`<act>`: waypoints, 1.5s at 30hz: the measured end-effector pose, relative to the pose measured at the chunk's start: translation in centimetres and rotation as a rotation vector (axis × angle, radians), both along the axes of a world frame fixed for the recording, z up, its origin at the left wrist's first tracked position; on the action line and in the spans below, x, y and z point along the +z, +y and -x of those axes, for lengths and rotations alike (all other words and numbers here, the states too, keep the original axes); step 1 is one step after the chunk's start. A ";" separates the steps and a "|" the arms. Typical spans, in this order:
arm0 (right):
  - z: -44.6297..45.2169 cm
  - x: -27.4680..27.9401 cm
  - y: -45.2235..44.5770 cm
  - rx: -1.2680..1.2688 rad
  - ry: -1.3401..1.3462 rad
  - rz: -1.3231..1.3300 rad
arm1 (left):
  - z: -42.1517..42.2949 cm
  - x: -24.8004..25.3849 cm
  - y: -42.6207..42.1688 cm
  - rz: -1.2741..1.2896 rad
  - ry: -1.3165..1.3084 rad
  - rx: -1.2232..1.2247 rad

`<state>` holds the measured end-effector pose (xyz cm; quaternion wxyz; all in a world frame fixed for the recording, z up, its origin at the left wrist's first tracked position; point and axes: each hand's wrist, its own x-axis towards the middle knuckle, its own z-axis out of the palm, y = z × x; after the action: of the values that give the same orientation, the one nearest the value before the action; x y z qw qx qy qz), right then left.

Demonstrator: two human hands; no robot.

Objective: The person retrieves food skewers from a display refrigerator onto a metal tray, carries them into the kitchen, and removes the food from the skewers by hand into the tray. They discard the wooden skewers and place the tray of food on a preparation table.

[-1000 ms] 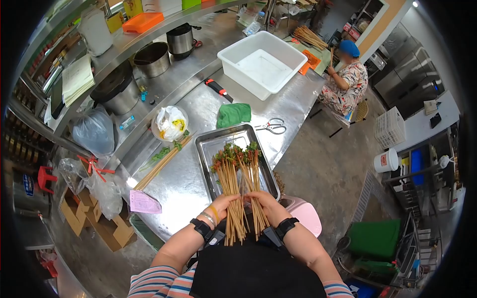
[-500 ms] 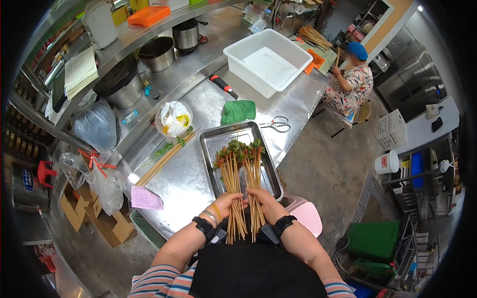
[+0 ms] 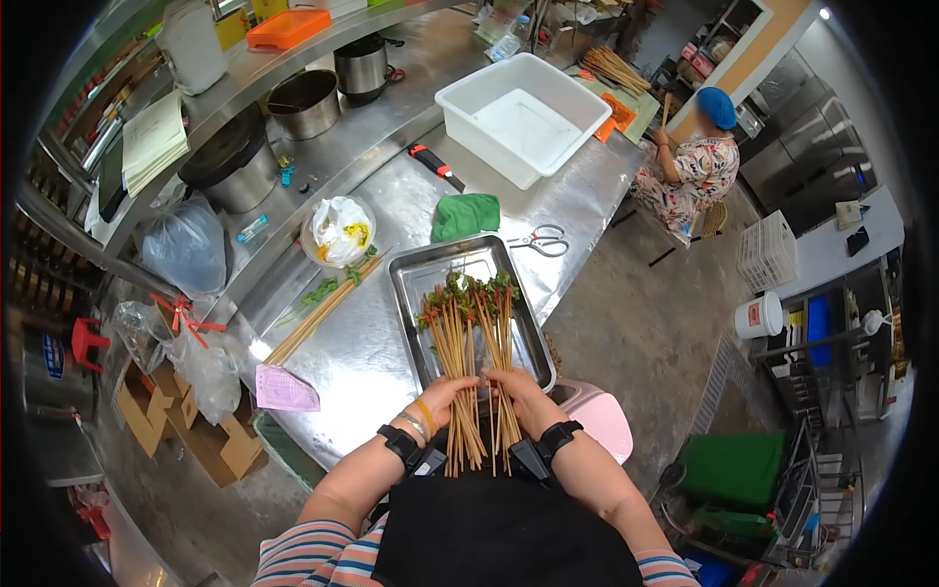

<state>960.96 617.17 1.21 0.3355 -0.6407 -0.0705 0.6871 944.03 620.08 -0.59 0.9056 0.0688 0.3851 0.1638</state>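
Observation:
Two bundles of wooden skewers with green leaves and reddish bits at their far ends lie over a steel tray (image 3: 399,298). My left hand (image 3: 448,396) is closed round the left bundle of skewers (image 3: 454,347). Round the right bundle of skewers (image 3: 498,342) my right hand (image 3: 521,396) is closed. The blunt stick ends point back toward my black apron (image 3: 499,533). Just beyond the tray lies a folded green cloth (image 3: 467,217), with scissors (image 3: 544,241) to its right.
Left of the tray are a few leafy skewers (image 3: 318,313), a pink paper slip (image 3: 287,388) and a bowl with a white bag (image 3: 339,232). A white plastic tub (image 3: 523,112) and a red-black knife (image 3: 436,167) stand farther back. A person in a blue cap (image 3: 690,161) sits at right.
Both hands keep their hold on the skewer bundles, with only a slight shift. The view has moved a little, and the seated person's head has turned or dipped slightly.

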 end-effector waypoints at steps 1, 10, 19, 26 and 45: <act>0.0 0.0 -0.1 -0.002 0.000 0.000 | 0.0 -0.4 0.1 -0.010 0.042 -0.017; -1.3 3.7 -1.8 0.040 -0.200 -0.239 | 1.4 0.3 -0.2 -0.113 0.077 0.108; -7.4 14.2 -2.1 1.206 -1.500 -0.632 | 1.5 0.3 0.4 -0.559 0.464 -0.117; -3.1 14.6 3.2 1.476 -1.460 -0.392 | 0.7 1.3 -0.3 -0.671 0.605 -0.237; 1.1 12.6 5.4 1.290 -1.586 -0.338 | 1.1 5.6 0.8 -0.323 0.328 0.022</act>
<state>959.85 622.56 13.82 -0.1537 -0.6939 -0.6966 0.0978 942.96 620.87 4.97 0.8064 0.2342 0.4965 0.2199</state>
